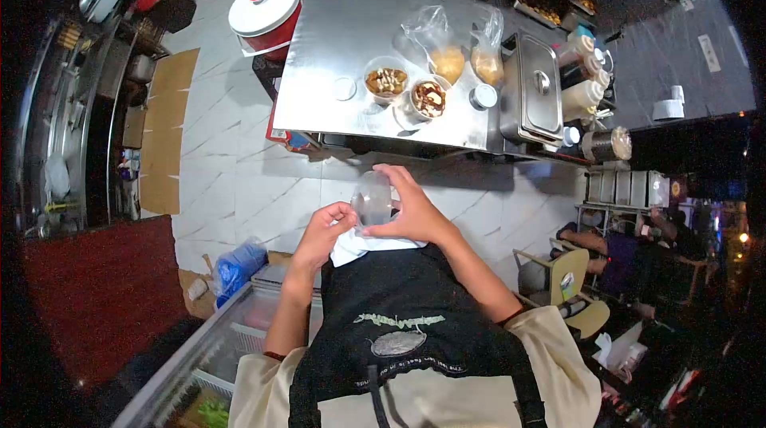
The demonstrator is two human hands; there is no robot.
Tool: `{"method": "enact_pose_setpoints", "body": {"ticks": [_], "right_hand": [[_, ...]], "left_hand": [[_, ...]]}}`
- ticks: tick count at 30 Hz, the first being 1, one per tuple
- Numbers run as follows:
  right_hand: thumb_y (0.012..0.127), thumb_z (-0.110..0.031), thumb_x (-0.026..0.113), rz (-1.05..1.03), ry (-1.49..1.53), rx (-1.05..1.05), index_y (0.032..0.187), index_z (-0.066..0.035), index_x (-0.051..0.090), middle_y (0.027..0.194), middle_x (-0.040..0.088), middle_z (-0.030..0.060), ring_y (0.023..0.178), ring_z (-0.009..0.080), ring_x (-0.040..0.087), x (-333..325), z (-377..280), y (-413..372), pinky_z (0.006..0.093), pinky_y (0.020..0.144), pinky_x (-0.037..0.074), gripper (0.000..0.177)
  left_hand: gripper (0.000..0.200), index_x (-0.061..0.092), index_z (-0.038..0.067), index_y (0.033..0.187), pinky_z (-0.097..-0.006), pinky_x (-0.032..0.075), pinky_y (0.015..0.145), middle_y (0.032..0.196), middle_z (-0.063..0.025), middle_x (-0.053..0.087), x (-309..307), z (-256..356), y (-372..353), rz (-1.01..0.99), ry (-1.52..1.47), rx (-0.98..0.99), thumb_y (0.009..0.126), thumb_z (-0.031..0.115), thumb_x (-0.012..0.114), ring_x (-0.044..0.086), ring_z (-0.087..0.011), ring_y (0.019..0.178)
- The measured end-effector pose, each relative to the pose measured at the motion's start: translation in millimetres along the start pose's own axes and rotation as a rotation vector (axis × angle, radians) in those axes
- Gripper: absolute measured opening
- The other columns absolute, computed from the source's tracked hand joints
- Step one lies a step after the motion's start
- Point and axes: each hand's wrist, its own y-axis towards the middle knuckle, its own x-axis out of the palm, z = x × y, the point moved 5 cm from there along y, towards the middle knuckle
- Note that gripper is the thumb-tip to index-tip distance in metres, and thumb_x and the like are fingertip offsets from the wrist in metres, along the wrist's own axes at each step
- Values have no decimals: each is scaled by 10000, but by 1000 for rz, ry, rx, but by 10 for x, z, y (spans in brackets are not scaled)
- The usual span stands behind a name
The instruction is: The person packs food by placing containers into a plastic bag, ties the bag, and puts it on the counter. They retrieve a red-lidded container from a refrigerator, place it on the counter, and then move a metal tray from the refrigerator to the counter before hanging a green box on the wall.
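Note:
In front of my apron I hold a clear, round plastic container (372, 201), possibly a tub or a lid. My right hand (416, 216) curves round its right side, thumb at the near edge and fingers at the far edge. The fingers of my left hand (325, 230) are pinched at its lower left edge. Right below it lies a white cloth (355, 245), partly hidden by my hands. Beyond, on the steel table (335, 45), are two filled clear cups: one with white-topped brown food (386, 81), one with dark sauce (429, 98).
Two plastic bags of yellowish food (447, 63) (486, 66), a small white-lidded tub (483, 96) and a lidded steel pan (535, 85) stand on the right. A red cooler (275, 33) is at the left corner. A glass-topped case (209, 348) is near my left side; a person sits far right.

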Motion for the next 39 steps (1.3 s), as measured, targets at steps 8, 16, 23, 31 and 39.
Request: {"method": "enact_pose_setpoints", "body": {"ticks": [8, 16, 23, 31, 39], "right_hand": [[633, -424, 956, 540, -632, 11, 1544, -73, 393, 1459, 464, 254, 1345, 429, 479, -1377, 591, 688, 493, 1106, 440, 1127], [634, -557, 874, 317, -842, -2, 1507, -161, 474, 1458, 458, 209, 1374, 376, 431, -1519, 1074, 1597, 531, 1060, 419, 1039], [771, -595, 764, 330, -849, -58, 1450, -187, 548, 1505, 449, 176, 1406, 378, 402, -1487, 1027, 1834, 542, 1061, 357, 822], [870, -550, 676, 291, -997, -8, 1419, -235, 594, 1525, 446, 156, 1402, 421, 378, -1467, 990, 1984, 606, 1041, 343, 639], [824, -540, 702, 257, -852, 171, 1372, -267, 625, 1442, 492, 157, 1364, 425, 408, -1411, 1120, 2022, 625, 995, 381, 616]], "left_hand": [[73, 584, 77, 1077, -295, 513, 897, 1141, -108, 724, -833, 807, 539, 91, 6, 108, 1060, 148, 583, 628, -119, 983], [212, 618, -10, 1154, -275, 445, 883, 914, -27, 651, -1041, 1414, 1355, 351, 376, 301, 1059, 168, 552, 591, -120, 910], [318, 697, -26, 1243, -238, 443, 840, 908, -5, 668, -842, 1600, 1756, 489, 367, 156, 1049, 214, 622, 582, -86, 881], [342, 728, -23, 1225, -238, 461, 800, 913, -14, 704, -900, 2066, 2074, 608, 482, 119, 1026, 249, 672, 593, -91, 856], [292, 750, -27, 1133, -289, 513, 898, 932, -66, 768, -502, 2012, 2800, 203, 575, 61, 994, 222, 686, 672, -125, 924]]}}
